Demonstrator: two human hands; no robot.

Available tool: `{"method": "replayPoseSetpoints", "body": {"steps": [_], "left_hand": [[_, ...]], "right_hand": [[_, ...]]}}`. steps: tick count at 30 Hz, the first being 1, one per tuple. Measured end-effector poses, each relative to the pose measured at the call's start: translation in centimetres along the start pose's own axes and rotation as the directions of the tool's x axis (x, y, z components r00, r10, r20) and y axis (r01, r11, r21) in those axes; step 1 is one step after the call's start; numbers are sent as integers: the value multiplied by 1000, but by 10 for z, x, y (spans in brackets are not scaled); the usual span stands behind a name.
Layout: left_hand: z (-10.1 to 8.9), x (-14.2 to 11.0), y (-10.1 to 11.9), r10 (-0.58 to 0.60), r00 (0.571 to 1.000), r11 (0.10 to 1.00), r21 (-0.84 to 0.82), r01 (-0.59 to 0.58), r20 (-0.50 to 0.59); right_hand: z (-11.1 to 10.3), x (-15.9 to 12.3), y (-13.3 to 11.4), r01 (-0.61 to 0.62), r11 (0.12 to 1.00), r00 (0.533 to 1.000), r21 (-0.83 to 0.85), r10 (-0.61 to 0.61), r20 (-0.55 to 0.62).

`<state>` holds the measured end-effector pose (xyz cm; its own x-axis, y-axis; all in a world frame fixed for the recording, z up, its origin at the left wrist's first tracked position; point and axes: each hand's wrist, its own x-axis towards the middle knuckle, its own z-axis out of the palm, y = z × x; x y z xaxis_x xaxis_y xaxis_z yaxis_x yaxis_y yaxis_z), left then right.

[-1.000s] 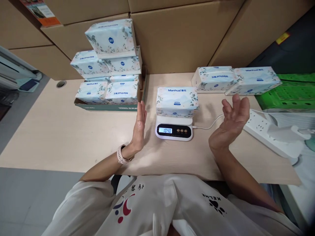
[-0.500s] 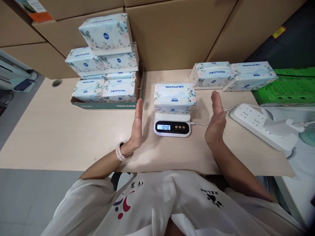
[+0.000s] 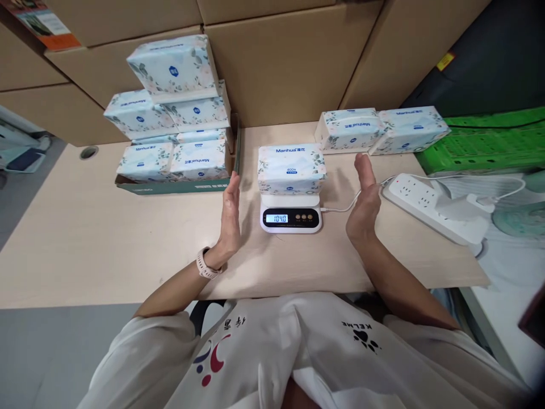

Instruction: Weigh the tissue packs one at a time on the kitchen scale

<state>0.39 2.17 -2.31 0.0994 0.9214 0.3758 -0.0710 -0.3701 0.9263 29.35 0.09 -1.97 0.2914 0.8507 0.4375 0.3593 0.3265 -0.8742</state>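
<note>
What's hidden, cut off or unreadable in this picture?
Head view, scale: top surface mostly covered by the tissue pack.
Head view, scale buttons: labels too small to read.
Head view, green carton: floor hidden by stacked packs.
Head view, dark object: cut off by the right edge.

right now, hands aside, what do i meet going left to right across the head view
Round grey-rimmed desk hole, green-fronted open cardboard box, white plastic digital scale with a blue-and-white floral tissue pack on top, long white plastic power strip.
</note>
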Motion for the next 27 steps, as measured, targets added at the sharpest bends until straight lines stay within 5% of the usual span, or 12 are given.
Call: {"method": "replayPoseSetpoints", "body": {"steps": [8, 11, 14, 17, 20, 27], "left_hand": [[-11, 10, -10, -140, 990, 990, 31, 140, -7], [-8, 31, -14, -174, 976, 984, 62, 167, 135], [11, 60, -8, -123, 939, 992, 40, 116, 321], [46, 94, 7, 3, 923, 1000, 11, -8, 385], [97, 132, 25, 88, 916, 995, 17, -103, 391], [242, 206, 35, -102, 809, 980, 199, -20, 579]], "right_hand": [[7, 5, -5, -236, 958, 964, -164, 252, 85], [18, 9, -13, -313, 933, 919, -175, 344, 194], [25, 18, -22, -271, 955, 900, -118, 295, 322], [14, 46, -23, -262, 961, 935, -84, 274, 226], [-18, 97, -14, -273, 962, 962, 2, 273, 23], [-106, 207, 18, -313, 948, 876, 60, 313, -366]]}}
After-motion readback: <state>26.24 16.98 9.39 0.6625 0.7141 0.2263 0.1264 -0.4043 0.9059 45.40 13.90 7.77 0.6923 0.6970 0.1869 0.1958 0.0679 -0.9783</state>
